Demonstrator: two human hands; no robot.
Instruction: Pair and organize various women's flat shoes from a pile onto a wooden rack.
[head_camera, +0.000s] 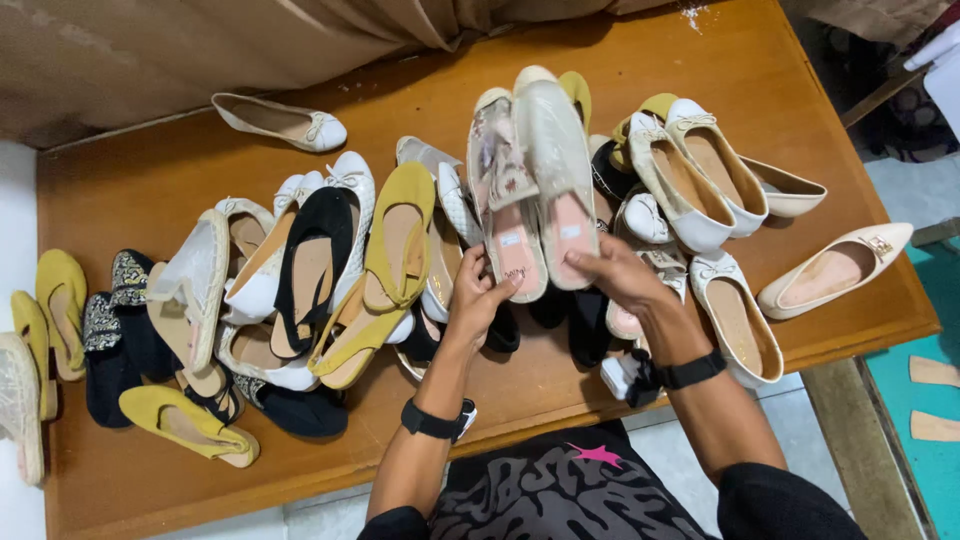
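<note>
The wooden table (780, 60) carries a wide heap of flat shoes, so there is little free space near the front edge. At the middle, two pale slip-on shoes (535, 190) are held side by side with heels toward the person, soles matching like a pair. The left hand (478, 298) closes its fingers on the left heel; the right hand (620, 275) pinches the right one. Yellow shoes (395, 240) and white shoes (690, 180) crowd both sides; what lies beneath, perhaps black shoes, is unclear.
</note>
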